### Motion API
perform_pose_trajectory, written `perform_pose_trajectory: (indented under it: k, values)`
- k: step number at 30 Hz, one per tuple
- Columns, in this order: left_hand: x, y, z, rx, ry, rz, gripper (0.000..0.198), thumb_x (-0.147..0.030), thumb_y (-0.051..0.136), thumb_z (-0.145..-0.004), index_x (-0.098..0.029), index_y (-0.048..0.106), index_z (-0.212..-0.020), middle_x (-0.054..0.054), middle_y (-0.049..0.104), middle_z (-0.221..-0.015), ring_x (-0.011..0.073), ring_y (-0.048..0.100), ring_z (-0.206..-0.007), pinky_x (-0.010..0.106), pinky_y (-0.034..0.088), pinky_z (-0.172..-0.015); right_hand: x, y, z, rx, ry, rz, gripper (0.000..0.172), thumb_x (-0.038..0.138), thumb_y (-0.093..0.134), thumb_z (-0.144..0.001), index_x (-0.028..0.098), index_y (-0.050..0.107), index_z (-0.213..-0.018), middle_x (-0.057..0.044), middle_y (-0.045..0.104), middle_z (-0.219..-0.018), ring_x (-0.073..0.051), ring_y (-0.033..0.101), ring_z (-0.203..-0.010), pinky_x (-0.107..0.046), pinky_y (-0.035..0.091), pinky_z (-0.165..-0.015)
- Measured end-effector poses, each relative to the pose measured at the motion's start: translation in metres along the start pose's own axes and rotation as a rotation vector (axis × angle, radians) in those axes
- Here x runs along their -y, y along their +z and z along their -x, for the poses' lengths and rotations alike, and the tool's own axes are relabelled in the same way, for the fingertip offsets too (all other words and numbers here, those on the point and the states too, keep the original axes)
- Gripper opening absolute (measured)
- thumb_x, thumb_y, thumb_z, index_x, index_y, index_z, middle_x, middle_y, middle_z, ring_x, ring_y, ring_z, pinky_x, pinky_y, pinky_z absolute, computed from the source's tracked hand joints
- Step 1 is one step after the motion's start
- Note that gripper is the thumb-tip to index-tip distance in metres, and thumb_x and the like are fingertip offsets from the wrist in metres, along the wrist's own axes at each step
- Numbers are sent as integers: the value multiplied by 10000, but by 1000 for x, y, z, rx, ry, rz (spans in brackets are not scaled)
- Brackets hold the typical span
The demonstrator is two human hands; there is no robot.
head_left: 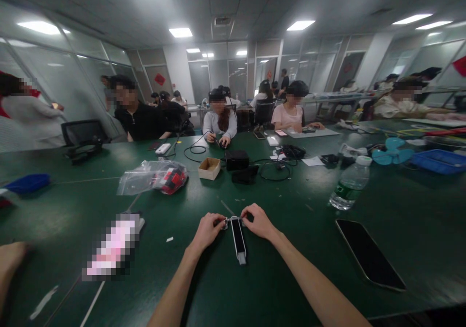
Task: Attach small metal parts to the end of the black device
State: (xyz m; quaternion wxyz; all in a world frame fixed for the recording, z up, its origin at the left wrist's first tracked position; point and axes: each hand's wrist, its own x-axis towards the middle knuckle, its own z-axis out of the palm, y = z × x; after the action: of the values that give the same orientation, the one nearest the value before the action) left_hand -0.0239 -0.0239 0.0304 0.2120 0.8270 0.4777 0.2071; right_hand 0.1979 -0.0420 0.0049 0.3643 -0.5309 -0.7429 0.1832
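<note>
A slim device with a white rim, a dark face and a grey tip (238, 237) lies on the green table (291, 278), its tip toward me. My left hand (209, 230) is at its far left end, thumb and fingers pinched together. A small pale piece shows at those fingertips, too small to name. On the other side my right hand (257, 221) makes a similar pinch close to the far right end. What its fingertips hold, if anything, is hidden. A thin pale strip (227, 206) lies just beyond the device.
A dark phone (369, 254) and a water bottle (349, 183) stand to the right. Leftward are a blurred-out phone (112, 244) and a plastic bag of red and black items (169, 179). A small open box (209, 168) and cables lie ahead; several people sit across the table.
</note>
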Motion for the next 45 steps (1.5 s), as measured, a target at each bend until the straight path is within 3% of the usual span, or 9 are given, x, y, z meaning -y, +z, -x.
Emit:
perform_pose_trajectory:
  k: [25, 45]
  values:
    - [9, 7, -2, -29, 98, -104, 297, -348, 464, -932, -214, 728, -902, 62, 674, -881, 204, 528, -854, 319, 396, -777, -4, 1, 0, 22, 25, 2, 90, 141, 570, -774, 202, 633, -793, -14, 617, -822, -178, 524, -841, -332, 404, -782]
    - [11, 14, -2, -95, 64, -65, 281, -396, 498, -906, -214, 712, -925, 56, 651, -897, 203, 545, -886, 325, 407, -814, 0, -1, 1, 32, 20, -2, 84, 168, 567, -783, 205, 637, -812, -16, 614, -823, -183, 525, -848, -345, 407, -800]
